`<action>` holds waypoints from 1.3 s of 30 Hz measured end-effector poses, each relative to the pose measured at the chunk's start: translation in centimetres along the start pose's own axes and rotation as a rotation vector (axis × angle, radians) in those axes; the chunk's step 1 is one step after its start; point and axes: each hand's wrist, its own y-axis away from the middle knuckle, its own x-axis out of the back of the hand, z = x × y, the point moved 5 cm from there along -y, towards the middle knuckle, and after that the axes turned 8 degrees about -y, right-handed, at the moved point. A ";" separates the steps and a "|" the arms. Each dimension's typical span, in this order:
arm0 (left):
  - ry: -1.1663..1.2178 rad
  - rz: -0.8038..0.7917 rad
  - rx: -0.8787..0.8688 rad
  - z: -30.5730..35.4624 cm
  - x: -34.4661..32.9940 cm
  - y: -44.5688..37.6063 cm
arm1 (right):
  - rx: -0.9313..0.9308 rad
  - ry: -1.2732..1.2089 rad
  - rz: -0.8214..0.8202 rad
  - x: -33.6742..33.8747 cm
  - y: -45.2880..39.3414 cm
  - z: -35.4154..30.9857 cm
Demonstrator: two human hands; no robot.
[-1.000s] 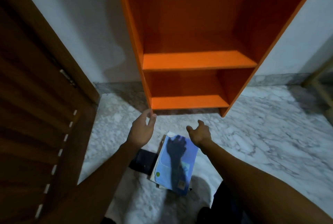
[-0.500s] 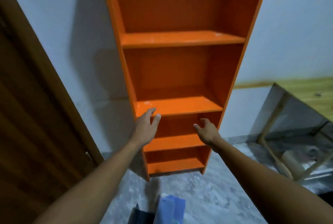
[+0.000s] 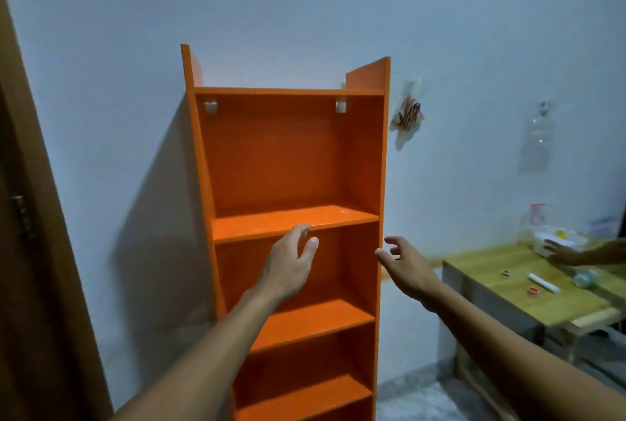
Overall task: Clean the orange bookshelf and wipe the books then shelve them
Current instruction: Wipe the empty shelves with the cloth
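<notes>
Both hands hold nothing, the left hand (image 3: 291, 265) loosely spread before the orange bookshelf (image 3: 291, 163) standing against the wall, the right hand (image 3: 404, 268) beside its side panel, likely the firmest hold on this tall, rigid, tippy unit.

Tall orange bookshelf (image 3: 291, 156) upright against pale wall, open-fronted, several glossy shelves, all bare

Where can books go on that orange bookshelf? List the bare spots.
Every board of the bookshelf in view is bare: the tall top bay, the board by the left hand, and those below. The side table is the cluttered place.
</notes>
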 end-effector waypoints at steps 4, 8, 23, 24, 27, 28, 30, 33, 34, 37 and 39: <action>-0.002 0.017 -0.080 3.3 -0.2 -2.4 | 0.030 -0.002 0.073 3.2 -1.6 -0.9; -0.006 0.042 -0.146 5.9 -1.1 -5.5 | 0.071 -0.031 0.140 6.1 -4.8 -1.1; 0.159 0.091 -0.300 20.1 -14.5 -31.2 | 0.215 -0.337 0.341 19.5 -35.7 2.9; 0.217 0.091 -0.259 21.2 -16.0 -33.7 | 0.215 -0.345 0.340 20.2 -38.2 3.2; 0.337 0.134 -0.175 23.2 -19.5 -41.5 | 0.229 -0.379 0.333 21.9 -45.9 3.6; 0.346 0.160 -0.150 23.4 -20.3 -43.9 | 0.231 -0.393 0.324 22.2 -48.1 3.7; 0.327 0.211 -0.102 23.3 -21.6 -48.6 | 0.250 -0.400 0.297 22.3 -52.1 3.8; 0.224 0.234 -0.048 22.3 -23.1 -54.5 | 0.290 -0.386 0.269 21.8 -57.4 4.1; 0.144 0.236 -0.051 21.9 -23.3 -56.3 | 0.307 -0.382 0.262 21.7 -58.8 4.0; -0.154 0.192 -0.134 20.9 -24.0 -60.7 | 0.374 -0.367 0.228 21.2 -62.4 3.7; -0.285 0.133 -0.183 20.4 -24.5 -63.2 | 0.416 -0.333 0.192 20.8 -64.0 3.5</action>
